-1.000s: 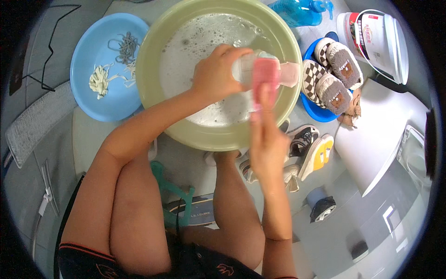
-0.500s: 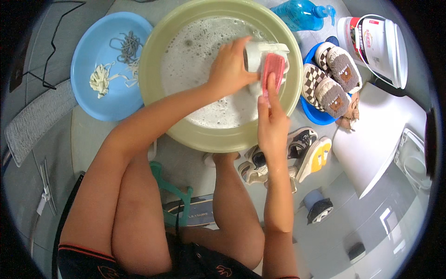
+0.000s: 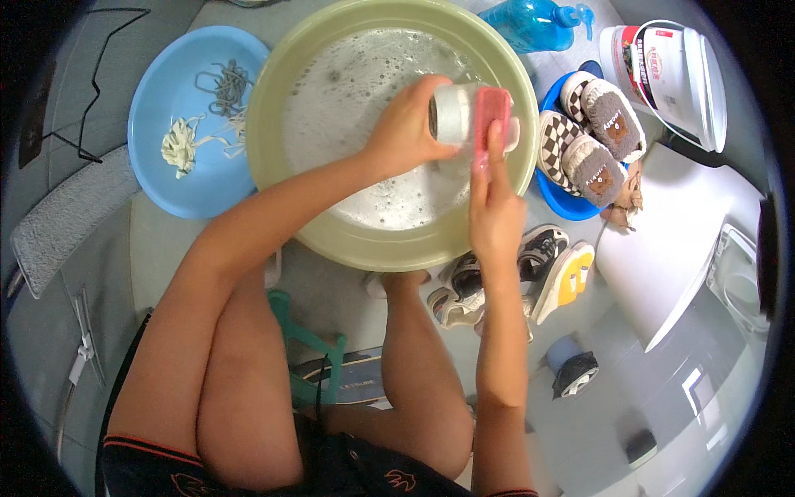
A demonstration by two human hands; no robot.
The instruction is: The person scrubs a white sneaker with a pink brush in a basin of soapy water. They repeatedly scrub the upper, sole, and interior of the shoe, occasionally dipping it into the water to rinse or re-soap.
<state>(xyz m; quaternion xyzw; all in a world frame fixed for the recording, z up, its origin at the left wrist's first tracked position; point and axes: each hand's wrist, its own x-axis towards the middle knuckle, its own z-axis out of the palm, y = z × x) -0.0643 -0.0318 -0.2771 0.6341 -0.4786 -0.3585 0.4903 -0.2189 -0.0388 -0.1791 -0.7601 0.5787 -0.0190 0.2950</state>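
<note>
Over a large olive-green basin (image 3: 269,166) of soapy water (image 3: 344,99), my left hand (image 3: 406,128) grips a white shoe (image 3: 452,114) near its dark end. The shoe is tilted, and part of it is hidden behind the brush. My right hand (image 3: 498,219) is closed round the handle of a pink scrubbing brush (image 3: 493,112), its index finger stretched along the back. The brush rests against the shoe on the right side of the basin.
Left stands a light-blue basin (image 3: 157,83) with shoelaces (image 3: 178,147). A blue pump bottle (image 3: 530,25), checkered slippers (image 3: 563,141) in a blue basin and a white bucket (image 3: 662,83) stand right. Several shoes (image 3: 542,253) and a green stool (image 3: 335,364) are below.
The brush has shifted slightly to the right and up along the shoe, with my right hand. The shoe has turned in my left hand, so its dark end shows more.
</note>
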